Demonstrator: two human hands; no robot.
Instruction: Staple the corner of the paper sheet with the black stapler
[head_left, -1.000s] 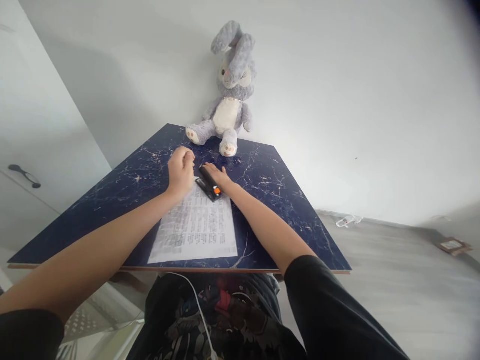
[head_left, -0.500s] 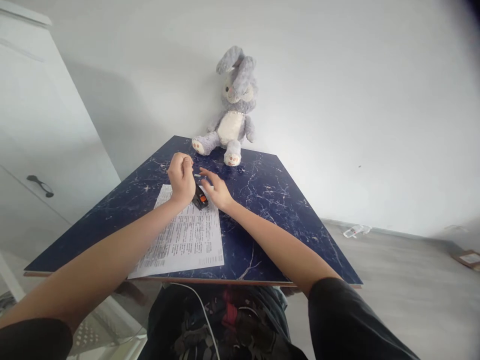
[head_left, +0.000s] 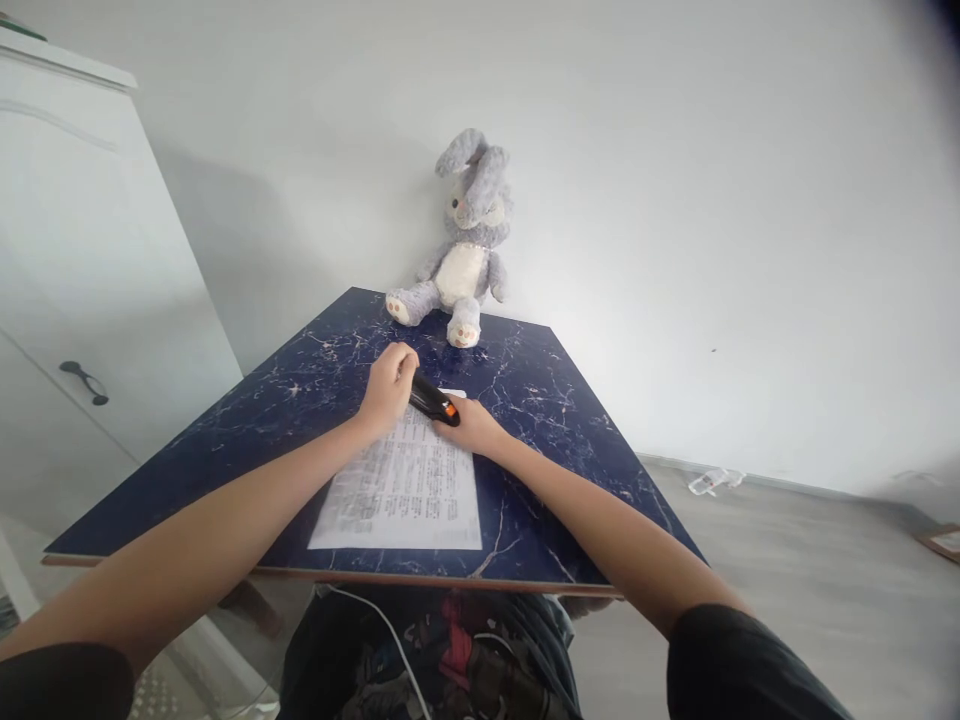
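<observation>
A black stapler with an orange tab [head_left: 433, 402] lies at the far edge of a printed sheet of paper [head_left: 405, 490] on a dark blue marbled table [head_left: 300, 380]. My left hand [head_left: 390, 384] is closed in a fist over the stapler's far end. My right hand [head_left: 471, 428] is curled around its near end from the right, fingers mostly hidden under it. Both forearms reach in over the table's near edge.
A grey plush rabbit [head_left: 466, 240] sits at the table's far edge against the white wall. A white cabinet with a black handle [head_left: 84, 382] stands to the left. Small litter [head_left: 711, 481] lies on the floor by the right wall.
The left hand moved from holding the stapler up to pressing on it at the paper's top edge. The right hand closed in on the stapler. The paper shifted and the camera tilted.
</observation>
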